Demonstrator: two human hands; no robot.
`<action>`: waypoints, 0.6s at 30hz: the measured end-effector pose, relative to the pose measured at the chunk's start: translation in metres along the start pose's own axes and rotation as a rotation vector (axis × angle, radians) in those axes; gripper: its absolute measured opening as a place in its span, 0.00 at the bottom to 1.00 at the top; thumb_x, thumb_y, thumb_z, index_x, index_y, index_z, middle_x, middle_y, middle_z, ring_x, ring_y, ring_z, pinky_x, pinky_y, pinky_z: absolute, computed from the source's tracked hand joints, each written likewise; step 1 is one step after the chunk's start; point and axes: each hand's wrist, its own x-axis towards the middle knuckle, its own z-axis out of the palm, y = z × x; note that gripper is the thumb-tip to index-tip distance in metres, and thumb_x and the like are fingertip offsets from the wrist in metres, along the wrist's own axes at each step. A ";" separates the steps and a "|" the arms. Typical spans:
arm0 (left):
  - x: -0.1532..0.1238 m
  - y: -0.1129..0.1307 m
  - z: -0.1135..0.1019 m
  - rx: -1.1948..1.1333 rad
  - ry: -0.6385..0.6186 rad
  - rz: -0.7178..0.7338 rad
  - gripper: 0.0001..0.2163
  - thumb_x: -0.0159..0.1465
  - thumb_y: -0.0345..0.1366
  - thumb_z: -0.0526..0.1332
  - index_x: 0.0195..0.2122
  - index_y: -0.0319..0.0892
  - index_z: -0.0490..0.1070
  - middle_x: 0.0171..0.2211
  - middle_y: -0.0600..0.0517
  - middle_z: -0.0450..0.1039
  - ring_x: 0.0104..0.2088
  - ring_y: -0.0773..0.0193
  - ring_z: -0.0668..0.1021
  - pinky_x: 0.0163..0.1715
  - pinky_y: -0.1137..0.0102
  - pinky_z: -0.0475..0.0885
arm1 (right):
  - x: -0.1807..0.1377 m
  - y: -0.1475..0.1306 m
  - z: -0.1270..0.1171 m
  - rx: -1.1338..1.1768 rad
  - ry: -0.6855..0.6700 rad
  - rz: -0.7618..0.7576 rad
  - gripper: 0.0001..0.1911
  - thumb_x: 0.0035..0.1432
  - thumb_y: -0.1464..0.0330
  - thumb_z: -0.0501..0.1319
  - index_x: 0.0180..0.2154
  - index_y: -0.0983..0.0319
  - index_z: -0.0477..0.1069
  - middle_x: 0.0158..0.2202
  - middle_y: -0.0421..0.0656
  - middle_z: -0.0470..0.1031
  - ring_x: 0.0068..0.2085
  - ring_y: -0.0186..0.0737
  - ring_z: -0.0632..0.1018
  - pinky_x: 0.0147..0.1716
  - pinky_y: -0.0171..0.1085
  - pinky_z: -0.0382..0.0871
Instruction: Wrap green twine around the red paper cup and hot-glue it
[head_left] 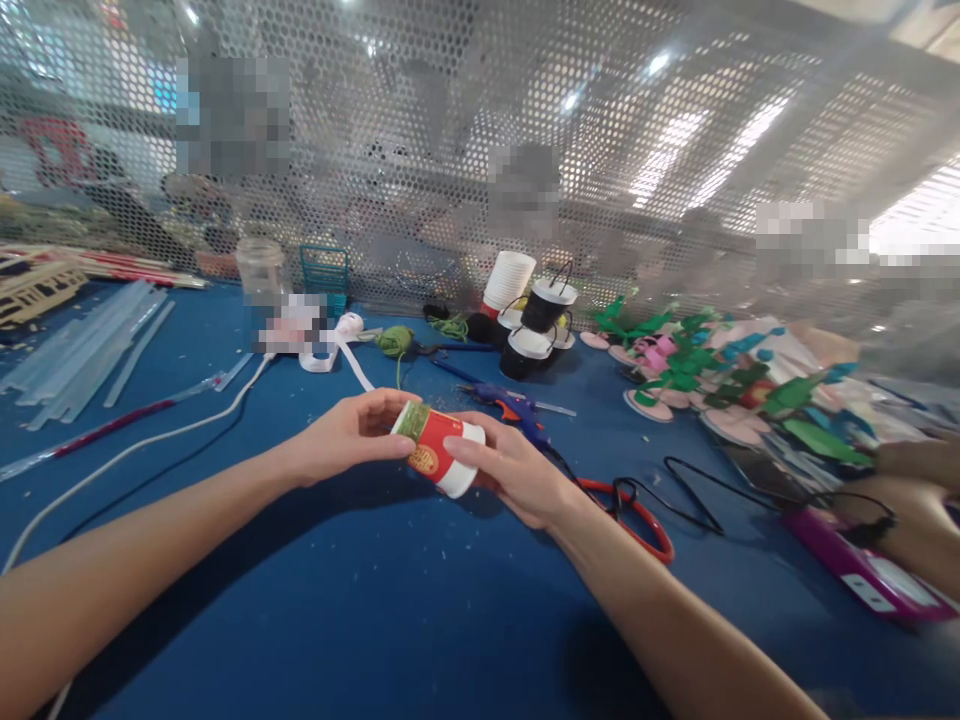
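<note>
One thing held, the rest parked within reach

From my remote seat, I look over a blue worktop (375, 620) backed by a grey perforated metal screen (420, 130), which I judge serves as a stop behind the loose supplies. At the right, a crowd of green, pink and blue craft plants on pale round bases (682, 370) stands well apart from the hands, probably to spare it from knocks.

Both hands are busy. The left hand (352, 435) pinches one end, thumb in front; the right hand (517, 470) grips the other. Between them, in mid-view and tilted on its side, is a red-and-white paper cup banded with green yarn (442, 445). Gripping both ends presumably leaves the middle free and lets the cup be rolled.

A nested stack of white paper cups (508, 282) stands near the screen. A blue glue gun with an orange trigger (525, 410) lies just beyond the right hand, perhaps for a quick pickup. Smallest is a green yarn ball (394, 342), whose strand drops towards the left hand.
</note>
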 end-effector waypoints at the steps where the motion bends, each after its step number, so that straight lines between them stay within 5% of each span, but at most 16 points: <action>1: 0.000 0.000 -0.001 0.005 -0.005 0.008 0.20 0.52 0.34 0.64 0.46 0.40 0.62 0.44 0.46 0.71 0.43 0.61 0.75 0.44 0.62 0.68 | 0.000 0.000 0.000 -0.074 0.021 -0.048 0.23 0.45 0.61 0.64 0.42 0.64 0.65 0.36 0.45 0.72 0.33 0.37 0.74 0.32 0.38 0.70; 11: -0.002 0.005 -0.010 0.052 -0.088 -0.006 0.24 0.51 0.34 0.64 0.50 0.42 0.61 0.45 0.46 0.69 0.45 0.58 0.73 0.45 0.60 0.67 | -0.003 0.002 -0.003 -0.702 0.139 -0.494 0.25 0.45 0.64 0.64 0.46 0.62 0.63 0.43 0.49 0.70 0.40 0.43 0.73 0.37 0.42 0.70; 18: -0.003 0.005 -0.006 0.342 0.052 0.068 0.25 0.51 0.40 0.64 0.50 0.43 0.60 0.47 0.47 0.66 0.47 0.56 0.70 0.47 0.59 0.65 | 0.002 0.017 -0.004 -0.940 0.143 -0.802 0.25 0.47 0.67 0.63 0.48 0.63 0.60 0.45 0.51 0.67 0.47 0.46 0.70 0.45 0.47 0.67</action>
